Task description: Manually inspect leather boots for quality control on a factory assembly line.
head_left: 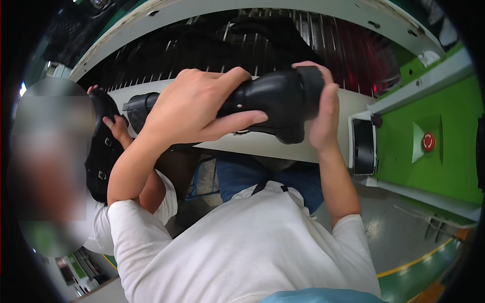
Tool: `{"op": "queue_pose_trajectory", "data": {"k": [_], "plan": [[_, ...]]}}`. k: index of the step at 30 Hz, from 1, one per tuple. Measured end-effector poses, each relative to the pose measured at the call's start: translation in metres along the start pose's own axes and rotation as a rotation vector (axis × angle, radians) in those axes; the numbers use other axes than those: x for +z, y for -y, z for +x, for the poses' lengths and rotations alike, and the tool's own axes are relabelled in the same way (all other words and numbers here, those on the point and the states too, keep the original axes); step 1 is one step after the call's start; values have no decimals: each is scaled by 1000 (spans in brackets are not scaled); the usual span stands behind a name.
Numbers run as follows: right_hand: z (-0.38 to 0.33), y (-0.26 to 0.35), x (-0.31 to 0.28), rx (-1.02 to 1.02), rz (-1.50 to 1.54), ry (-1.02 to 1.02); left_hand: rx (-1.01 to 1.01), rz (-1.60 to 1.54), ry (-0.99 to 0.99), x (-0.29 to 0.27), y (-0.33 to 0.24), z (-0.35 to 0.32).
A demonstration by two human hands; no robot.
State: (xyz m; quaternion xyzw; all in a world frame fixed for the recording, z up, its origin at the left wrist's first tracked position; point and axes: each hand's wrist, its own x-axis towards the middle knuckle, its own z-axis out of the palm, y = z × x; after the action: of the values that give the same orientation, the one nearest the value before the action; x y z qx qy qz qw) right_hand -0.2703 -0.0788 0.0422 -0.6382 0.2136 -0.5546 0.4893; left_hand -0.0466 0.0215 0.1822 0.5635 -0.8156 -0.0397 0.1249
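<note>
A black boot [273, 96] with a buckled strap lies sideways between my hands above the white ledge. My left hand [189, 103] is closed over its shaft, thumb stretched along the near side. At the boot's thick sole end, my right hand [324, 108] grips with fingers curled over the far edge; part of those fingers is hidden behind it. A dark strapped piece [141, 107] shows left of my left hand, seemingly the top of the same shaft. To my left, a co-worker's hand [118, 129] holds another black boot [103, 146] with metal buckles.
Beyond the white ledge [343, 103] runs a bed of metal rollers [323, 38] with dark, boot-like items [275, 38] on it. At right stands a green panel [404, 166] with a red push button [428, 141]. The co-worker sits close at my left.
</note>
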Motion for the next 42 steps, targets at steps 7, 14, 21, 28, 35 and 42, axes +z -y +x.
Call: {"op": "queue_pose_trajectory", "data": {"k": [7,14,21,28,35,42], "plan": [[5,0,4,9,76,-23,15,-37,-14,1,-3,4],[9,-7,5,-55,41,-83,-1,9,35,-3,-3,15],[11,-10,-1,-91,9,-81,16,42,59,-1,-9,25],[12,-1,-20,-168,-128,21,78,28,26,5,-10,27],[5,11,-11,-416,-294,-11,221,-46,-166,20,5,11],[-30,-1,28,-609,-541,144,23,-274,-299,91,26,-61]]}}
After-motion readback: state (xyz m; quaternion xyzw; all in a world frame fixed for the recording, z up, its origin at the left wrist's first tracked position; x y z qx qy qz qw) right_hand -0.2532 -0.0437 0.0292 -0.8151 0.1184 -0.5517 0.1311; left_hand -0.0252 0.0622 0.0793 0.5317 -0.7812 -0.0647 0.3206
